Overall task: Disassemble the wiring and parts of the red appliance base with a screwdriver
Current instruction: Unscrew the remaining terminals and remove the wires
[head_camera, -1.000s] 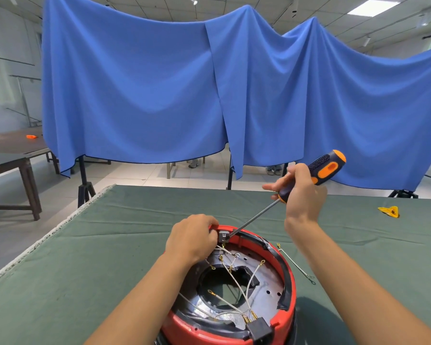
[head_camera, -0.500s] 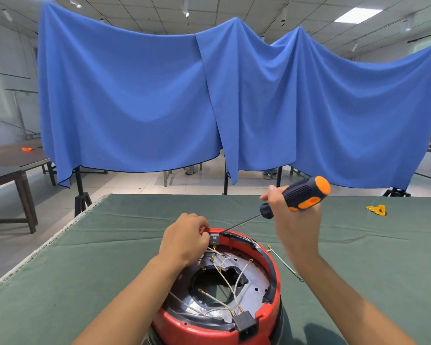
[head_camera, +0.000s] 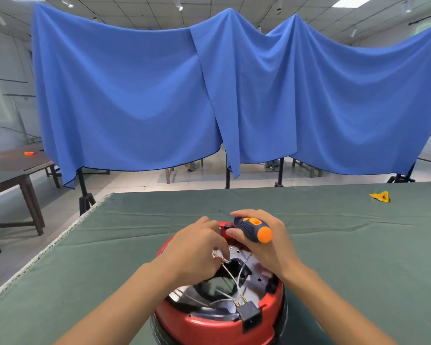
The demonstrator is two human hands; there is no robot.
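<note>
Head view: the red appliance base [head_camera: 219, 322] stands on the green table cover [head_camera: 358, 257] at the near edge, directly below the camera, its open top showing a metal plate, thin white wires [head_camera: 235, 280] with brass terminals, and a black connector block [head_camera: 249, 314] on the near rim. Risk, as a judgement: the wires are thin and cross the central opening; a pull along the wire instead of on the terminal could tear a lead from its crimp. A second risk is the screwdriver [head_camera: 253, 229], carried while the same hand works at the far rim; its shaft points away over the table and could slip or catch. The left hand [head_camera: 197, 250] has its fingers curled down, pinching a brass terminal at the far side of the opening. The right hand [head_camera: 266, 247] is wrapped around the screwdriver handle, fingertips also touching the far rim. A yellow object [head_camera: 380, 196] lies well apart on the right.
</note>
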